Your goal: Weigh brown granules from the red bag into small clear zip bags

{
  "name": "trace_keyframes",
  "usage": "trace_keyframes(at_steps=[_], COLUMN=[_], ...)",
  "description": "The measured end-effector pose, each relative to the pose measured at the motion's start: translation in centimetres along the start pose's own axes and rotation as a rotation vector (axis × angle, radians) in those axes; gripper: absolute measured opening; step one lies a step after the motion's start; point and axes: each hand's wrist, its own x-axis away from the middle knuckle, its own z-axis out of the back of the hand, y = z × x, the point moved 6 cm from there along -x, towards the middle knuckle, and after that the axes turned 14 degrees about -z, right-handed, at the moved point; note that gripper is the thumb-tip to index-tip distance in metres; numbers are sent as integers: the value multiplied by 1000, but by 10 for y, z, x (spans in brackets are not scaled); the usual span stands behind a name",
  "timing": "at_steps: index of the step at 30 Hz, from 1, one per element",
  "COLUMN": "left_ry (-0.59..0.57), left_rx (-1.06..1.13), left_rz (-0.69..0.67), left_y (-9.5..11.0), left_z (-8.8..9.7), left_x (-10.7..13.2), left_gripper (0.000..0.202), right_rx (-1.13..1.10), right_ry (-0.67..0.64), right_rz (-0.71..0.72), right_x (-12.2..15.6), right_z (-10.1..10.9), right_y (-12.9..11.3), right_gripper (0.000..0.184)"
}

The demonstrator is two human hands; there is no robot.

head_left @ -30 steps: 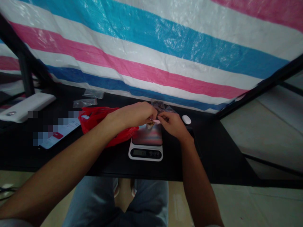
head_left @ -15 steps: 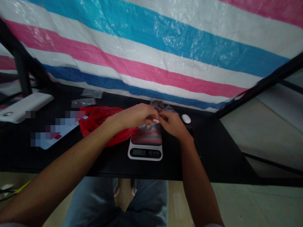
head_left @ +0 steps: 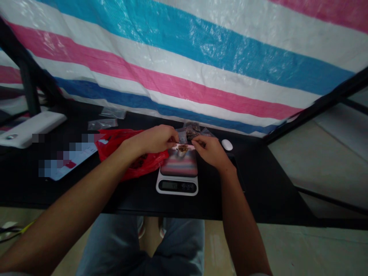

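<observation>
A kitchen scale (head_left: 179, 170) with a shiny plate and a lit display stands in front of me. Over the back of its plate hangs or rests a small clear plastic bag (head_left: 182, 148) with brown bits low in it. My left hand (head_left: 162, 138) pinches at the bag's upper left, its fingertips partly hidden. At the upper right, my right hand (head_left: 208, 148) pinches with thumb and finger. Left of the scale, under my left forearm, lies an open red plastic bag (head_left: 135, 165) with dark contents.
Behind the scale lie clear bags of brown pieces (head_left: 192, 130). Flat clear bags (head_left: 102, 124) lie at the back left. A white mouse (head_left: 227, 145) and a dark phone (head_left: 237, 172) are on the right. A white device (head_left: 34, 128) stands far left. Striped sheeting (head_left: 184, 80) hangs behind the table.
My hands have parted: the left shifted left and the right stayed nearly in place. The brown bits between them now show clearly.
</observation>
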Motion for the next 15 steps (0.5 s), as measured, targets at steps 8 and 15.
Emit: trace_keyframes(at_steps=[8,15], left_ry=[-108,-77], left_rx=[-87,-84], left_rz=[51,19], left_y=[-9,-4], left_z=[-20,-14], left_x=[-2,0], left_gripper=[20,20], right_rx=[-11,-15], right_ry=[12,4], right_rz=[0,12], right_x=[-1,-1], right_z=[-1,-1], right_y=[3,1], right_gripper=[18,19])
